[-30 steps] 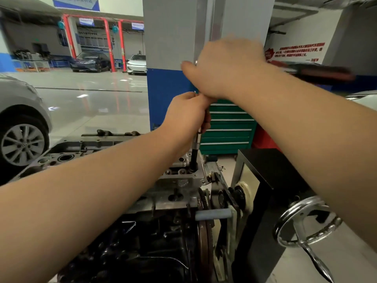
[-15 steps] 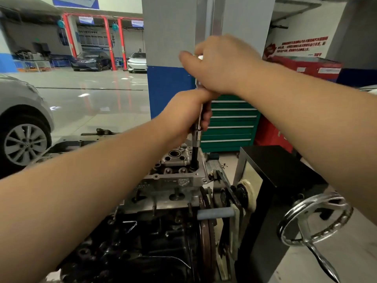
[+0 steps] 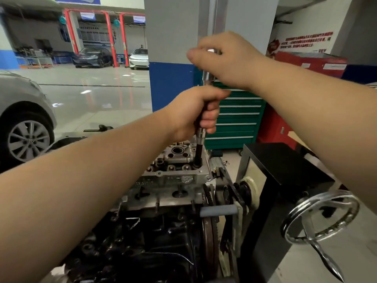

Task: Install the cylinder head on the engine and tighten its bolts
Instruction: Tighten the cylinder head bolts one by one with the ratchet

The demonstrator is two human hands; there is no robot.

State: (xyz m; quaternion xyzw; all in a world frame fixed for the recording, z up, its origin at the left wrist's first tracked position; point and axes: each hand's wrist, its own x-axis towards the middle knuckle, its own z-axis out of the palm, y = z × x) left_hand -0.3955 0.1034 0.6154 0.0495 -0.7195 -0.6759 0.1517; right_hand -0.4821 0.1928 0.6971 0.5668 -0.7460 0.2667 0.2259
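While left hand (image 3: 195, 111) grips the extension (image 3: 201, 137), right hand (image 3: 222, 60) clasps its top.

Tool shaft (image 3: 199, 152) hidden where left hand's fingers (image 3: 209, 119) wrap it; its top mostly under right hand (image 3: 222, 60). Bolt below not visible, down in the head (image 3: 179, 172). Wall sign (image 3: 306, 40) text too small to read.

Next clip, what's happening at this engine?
A person is working a bolt on the silver metal cylinder head, which sits on the dark engine block. The left hand grips the long upright socket extension, its tip down in a bolt hole. The right hand holds the tool's chrome top.
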